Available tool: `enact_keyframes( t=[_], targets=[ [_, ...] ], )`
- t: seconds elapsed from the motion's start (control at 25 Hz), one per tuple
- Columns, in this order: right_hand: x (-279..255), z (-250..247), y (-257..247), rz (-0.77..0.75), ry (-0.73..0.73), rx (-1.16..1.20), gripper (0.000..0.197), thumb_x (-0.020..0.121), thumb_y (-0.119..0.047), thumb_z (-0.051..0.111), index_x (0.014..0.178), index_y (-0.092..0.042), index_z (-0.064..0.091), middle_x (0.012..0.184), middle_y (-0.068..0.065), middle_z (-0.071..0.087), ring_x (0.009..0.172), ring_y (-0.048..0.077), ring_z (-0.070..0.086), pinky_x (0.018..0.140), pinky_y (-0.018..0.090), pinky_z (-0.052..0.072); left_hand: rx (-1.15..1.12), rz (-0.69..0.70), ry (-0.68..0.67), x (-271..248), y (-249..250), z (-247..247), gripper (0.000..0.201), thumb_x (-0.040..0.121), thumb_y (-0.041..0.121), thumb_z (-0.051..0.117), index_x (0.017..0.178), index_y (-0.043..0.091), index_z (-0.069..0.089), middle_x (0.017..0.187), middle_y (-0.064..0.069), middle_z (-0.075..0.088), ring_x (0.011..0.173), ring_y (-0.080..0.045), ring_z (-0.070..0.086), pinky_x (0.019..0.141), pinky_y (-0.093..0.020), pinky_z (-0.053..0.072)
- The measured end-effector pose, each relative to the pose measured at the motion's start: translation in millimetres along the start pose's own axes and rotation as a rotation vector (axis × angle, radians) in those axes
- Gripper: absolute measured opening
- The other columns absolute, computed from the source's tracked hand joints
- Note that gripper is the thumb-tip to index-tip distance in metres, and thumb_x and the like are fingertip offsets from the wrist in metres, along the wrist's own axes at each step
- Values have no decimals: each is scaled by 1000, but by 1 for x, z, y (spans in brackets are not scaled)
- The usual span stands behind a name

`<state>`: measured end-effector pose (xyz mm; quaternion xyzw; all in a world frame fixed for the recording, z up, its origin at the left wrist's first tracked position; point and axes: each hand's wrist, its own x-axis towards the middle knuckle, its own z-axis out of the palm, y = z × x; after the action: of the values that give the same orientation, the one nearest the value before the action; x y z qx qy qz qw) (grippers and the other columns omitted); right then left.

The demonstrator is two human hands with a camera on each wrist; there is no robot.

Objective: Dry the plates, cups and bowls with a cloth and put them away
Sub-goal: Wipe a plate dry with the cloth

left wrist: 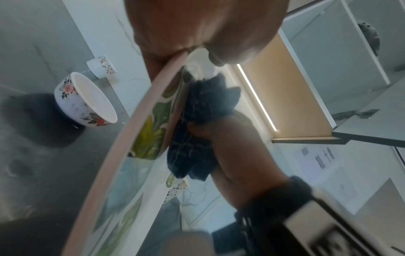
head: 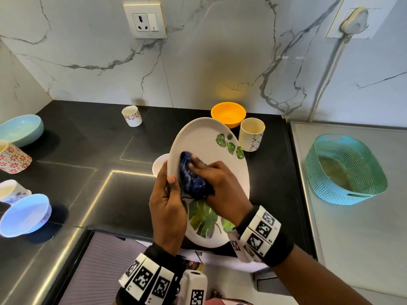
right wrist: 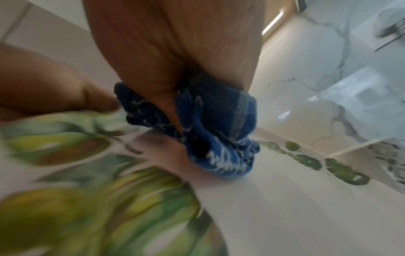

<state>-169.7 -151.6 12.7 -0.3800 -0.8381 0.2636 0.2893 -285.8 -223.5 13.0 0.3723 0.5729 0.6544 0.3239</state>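
A white oval plate [head: 204, 142] printed with green leaves is held tilted above the black counter [head: 92, 142]. My left hand [head: 168, 203] grips its left rim, thumb on the face. My right hand [head: 217, 183] holds a bunched dark blue cloth [head: 191, 179] and presses it against the plate's middle. In the left wrist view the plate's rim [left wrist: 122, 138] runs diagonally with the cloth [left wrist: 197, 128] against it. The right wrist view shows the cloth [right wrist: 219, 131] under my fingers on the plate [right wrist: 285, 199], blurred.
Behind the plate stand an orange bowl [head: 228, 114], a patterned cup [head: 252, 134] and a small floral cup [head: 132, 116]. A white floral bowl [left wrist: 85, 100] sits under the plate. At the left are a pale blue bowl [head: 21, 129], cups and a white bowl [head: 25, 214]. A teal basket [head: 345, 170] sits right.
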Motion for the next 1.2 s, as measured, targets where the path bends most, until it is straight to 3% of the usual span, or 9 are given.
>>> enact_keyframes(
  t=[0.12,0.24,0.32,0.56,0.68,0.8,0.88,1.0,1.2],
  targets=[
    [10,-13,6,207,17,72,64,84,4,62,142,-17,45,139,7,53,107,17,46,93,17,34,33,14,-4,-4,1,3,41,90,41,42,130,39,49,126,-21,59,109,-41,60,92,-55,53],
    [-5,-7,-15,18,-43,100,64,81,2,68,139,-16,49,137,8,55,107,20,49,95,24,41,45,50,-27,-3,-2,1,40,96,30,41,136,31,48,132,-8,59,119,-22,60,94,-36,55],
    [-10,-2,-18,-73,-65,102,64,79,2,69,138,-14,51,139,3,55,103,22,50,92,28,45,69,58,-37,0,-6,-5,40,99,24,42,140,22,47,133,-5,59,121,-18,59,96,-35,54],
    [25,-23,3,218,57,142,68,80,11,60,141,-14,45,134,12,54,102,17,46,101,33,42,159,91,-38,-4,-1,-2,37,89,42,45,125,49,45,118,-9,63,99,-23,64,83,-43,59],
    [8,-13,-15,119,-17,203,65,80,8,65,139,-16,50,121,7,56,105,15,46,101,30,42,172,122,-50,-2,-3,-4,38,92,37,44,129,44,46,120,-1,65,106,-16,65,86,-38,58],
    [5,-10,-14,63,0,162,65,79,8,65,138,-14,51,128,7,59,103,21,50,93,30,45,195,125,-35,-2,-8,-7,38,92,36,45,130,41,47,120,-4,65,103,-13,65,82,-31,59],
    [25,-16,4,190,106,88,57,79,8,60,131,-13,58,111,11,65,96,24,55,86,31,46,208,124,-19,-5,-9,-7,36,91,41,46,127,46,46,117,-7,65,98,-16,65,78,-28,59],
    [46,-30,21,351,198,172,38,74,11,53,98,-14,69,80,2,64,80,23,59,75,32,46,211,133,-32,-9,-9,-5,40,92,45,48,133,43,47,114,-7,65,99,-22,66,80,-43,60],
    [20,-20,-11,126,28,210,61,78,9,59,134,-15,56,116,0,59,100,16,50,94,22,39,211,162,-38,0,-6,-7,39,91,34,46,131,38,48,109,8,65,95,-9,67,75,-28,60]
  ],
)
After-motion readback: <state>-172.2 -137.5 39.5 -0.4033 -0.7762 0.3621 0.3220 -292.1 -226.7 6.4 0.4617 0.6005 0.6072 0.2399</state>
